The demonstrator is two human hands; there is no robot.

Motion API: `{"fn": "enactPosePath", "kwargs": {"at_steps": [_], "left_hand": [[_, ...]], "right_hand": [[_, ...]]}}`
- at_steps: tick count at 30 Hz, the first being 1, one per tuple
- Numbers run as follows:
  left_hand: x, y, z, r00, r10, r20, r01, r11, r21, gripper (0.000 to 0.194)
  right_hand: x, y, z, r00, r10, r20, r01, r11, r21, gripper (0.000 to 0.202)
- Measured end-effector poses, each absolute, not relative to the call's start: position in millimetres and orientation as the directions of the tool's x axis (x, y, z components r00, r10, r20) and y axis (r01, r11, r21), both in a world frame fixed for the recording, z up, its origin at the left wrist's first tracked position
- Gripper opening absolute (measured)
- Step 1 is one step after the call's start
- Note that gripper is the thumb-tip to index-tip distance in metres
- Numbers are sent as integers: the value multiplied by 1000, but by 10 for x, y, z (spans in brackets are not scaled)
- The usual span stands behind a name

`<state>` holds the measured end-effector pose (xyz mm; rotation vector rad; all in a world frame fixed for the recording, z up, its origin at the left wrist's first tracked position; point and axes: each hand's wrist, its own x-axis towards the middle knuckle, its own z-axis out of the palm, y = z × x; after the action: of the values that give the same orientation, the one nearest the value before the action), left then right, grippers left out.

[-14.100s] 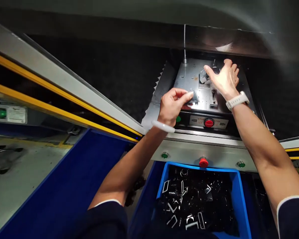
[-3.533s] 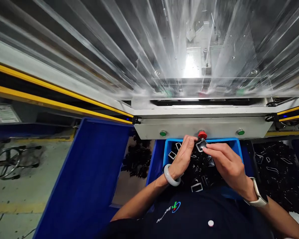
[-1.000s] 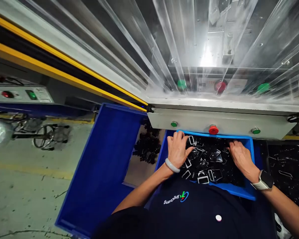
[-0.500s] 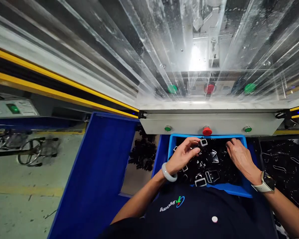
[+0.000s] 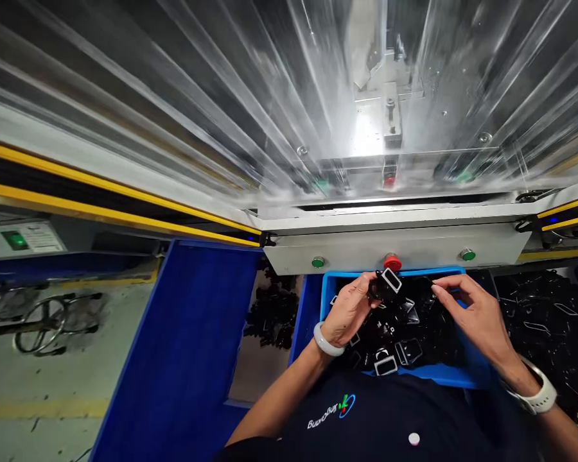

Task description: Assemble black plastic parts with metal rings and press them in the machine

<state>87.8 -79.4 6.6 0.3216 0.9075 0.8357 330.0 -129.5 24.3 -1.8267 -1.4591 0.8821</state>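
Note:
A light blue bin (image 5: 324,295) full of small black parts, some with silver frames, lies below the machine's front panel. My left hand (image 5: 351,308) is closed on a black part with a silver rectangular frame (image 5: 392,281), held above the bin's far side. My right hand (image 5: 476,314) is over the bin's right side, thumb and index finger pinched together at a thin dark piece too small to make out. Among the parts in the bin lies another silver-rimmed piece (image 5: 385,366).
The pale front panel (image 5: 347,254) carries a red button (image 5: 392,262) and two green buttons. Clear ribbed plastic sheeting hangs ahead. Dark blue panels stand at left; more black parts (image 5: 539,314) lie at right.
My left hand has closed on the framed part and raised it with a tilt. My right hand has lifted and turned, its thumb and index finger now pinched. The head view has shifted slightly.

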Motion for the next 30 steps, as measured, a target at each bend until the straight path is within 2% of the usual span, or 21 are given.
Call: {"fn": "enactPosePath", "kwargs": {"at_steps": [4, 8, 13, 16, 18, 20, 22, 24, 25, 27, 30], "left_hand": [[963, -814, 144, 276, 802, -530, -411, 597, 689, 55], [1047, -847, 195, 210, 850, -482, -324, 526, 786, 53], [1096, -830, 216, 134, 948, -289, -184, 310, 933, 38], [1078, -662, 272, 105, 978, -181, -80, 190, 979, 27], [1038, -437, 363, 86, 989, -123, -73, 129, 989, 22], [981, -127, 499, 37, 999, -33, -65, 35, 997, 19], [924, 245, 658, -36, 996, 79, -24, -80, 997, 17], [888, 647, 812, -96, 981, 167, 25, -165, 986, 18], [880, 850, 882, -120, 973, 199, 40, -196, 980, 18], [884, 1241, 1009, -167, 958, 233, 63, -226, 972, 16], [913, 1764, 1191, -219, 952, 211, 103, -193, 976, 13]], "right_hand": [[3029, -1257, 535, 144, 972, -186, 394, -229, -890, 28], [2871, -1163, 550, 83, 969, -232, 370, -246, -896, 29], [2868, -1061, 478, 85, 968, -238, 374, -252, -893, 32], [2902, -912, 543, 53, 972, -230, 365, -233, -901, 34], [2930, -651, 674, 24, 986, -168, 385, -164, -908, 34], [2939, -199, 871, 49, 999, -1, 456, -24, -890, 31], [2899, 435, 1097, 103, 966, 239, 577, 138, -805, 29], [2807, 1167, 1299, 124, 902, 413, 706, 212, -675, 39], [2750, 1527, 1380, 142, 889, 436, 763, 183, -621, 52], [2643, 2137, 1501, 186, 903, 388, 826, 70, -559, 69], [2598, 2546, 1610, 147, 937, 316, 847, 46, -530, 71]]}}
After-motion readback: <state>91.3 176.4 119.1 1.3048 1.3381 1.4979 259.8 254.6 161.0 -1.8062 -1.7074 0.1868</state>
